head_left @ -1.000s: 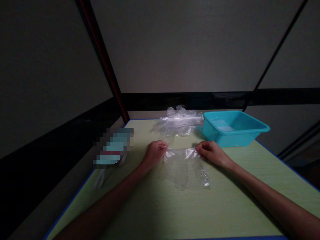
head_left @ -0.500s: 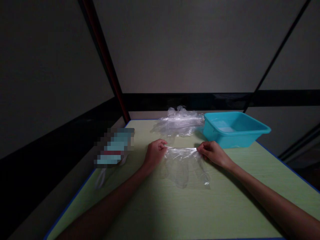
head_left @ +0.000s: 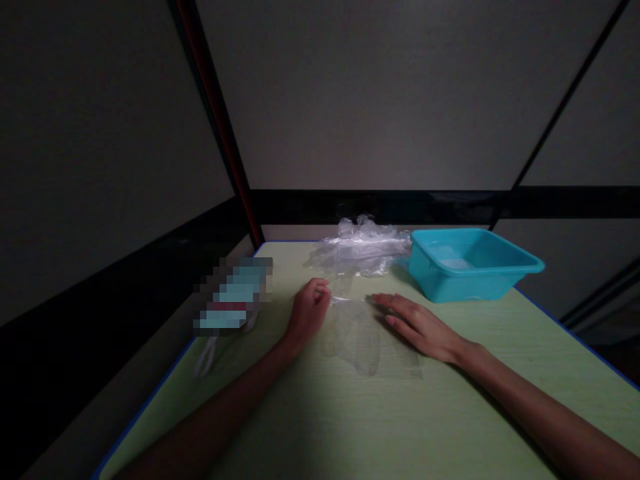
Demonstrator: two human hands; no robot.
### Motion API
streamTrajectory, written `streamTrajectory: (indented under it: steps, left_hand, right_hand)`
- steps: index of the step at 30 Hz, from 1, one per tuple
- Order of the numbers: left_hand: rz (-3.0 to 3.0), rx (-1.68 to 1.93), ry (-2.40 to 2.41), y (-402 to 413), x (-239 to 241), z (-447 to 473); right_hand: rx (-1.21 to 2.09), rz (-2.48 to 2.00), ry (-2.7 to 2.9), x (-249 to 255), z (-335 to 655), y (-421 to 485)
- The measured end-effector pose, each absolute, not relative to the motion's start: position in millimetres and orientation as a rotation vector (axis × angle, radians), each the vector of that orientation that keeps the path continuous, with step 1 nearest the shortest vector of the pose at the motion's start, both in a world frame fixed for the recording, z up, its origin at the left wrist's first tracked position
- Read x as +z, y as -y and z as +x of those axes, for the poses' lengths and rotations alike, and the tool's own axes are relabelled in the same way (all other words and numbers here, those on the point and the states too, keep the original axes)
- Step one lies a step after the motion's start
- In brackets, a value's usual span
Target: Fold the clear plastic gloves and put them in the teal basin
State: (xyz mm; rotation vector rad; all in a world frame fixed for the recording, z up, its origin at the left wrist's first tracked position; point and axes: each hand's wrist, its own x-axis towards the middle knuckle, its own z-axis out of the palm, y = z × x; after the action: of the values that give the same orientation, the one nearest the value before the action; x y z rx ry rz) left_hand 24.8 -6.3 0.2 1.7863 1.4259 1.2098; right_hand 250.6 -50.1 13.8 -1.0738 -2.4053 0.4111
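Note:
A thin, see-through plastic glove [head_left: 357, 340] lies spread on the table, its straight edge away from me and its lobes toward me. My left hand [head_left: 307, 312] pinches the far left corner of that edge between thumb and fingers. Over the glove's right side, my right hand [head_left: 417, 323] is open, palm down, fingers stretched to the left; it holds nothing. Its fingertips are at the straight edge, and part of the glove is hidden beneath the hand.
A crumpled pile of clear plastic gloves [head_left: 363, 250] sits at the table's far edge. To its right stands a turquoise plastic basin [head_left: 470, 283]. A blurred-out item [head_left: 233, 293] with a white loop lies at the left edge. Walls rise behind the pale green table [head_left: 350, 427].
My right hand has let go of the glove's right corner, opened and flattened, its fingers moving left over the edge. The glove lies flatter. My left hand keeps its pinch.

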Motion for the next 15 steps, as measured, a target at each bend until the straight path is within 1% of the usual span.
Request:
streamTrajectory:
  steps: [6,15]
  left_hand:
    - [1.863,1.141,-1.358,13.2,5.9,25.3]
    - [1.827,1.103,-1.412,13.0,4.4,25.1]
  right_hand:
    - [0.351,-1.104,2.507,6.7,253.8,46.7]
    - [0.356,-1.125,2.508,3.2,255.5,45.2]
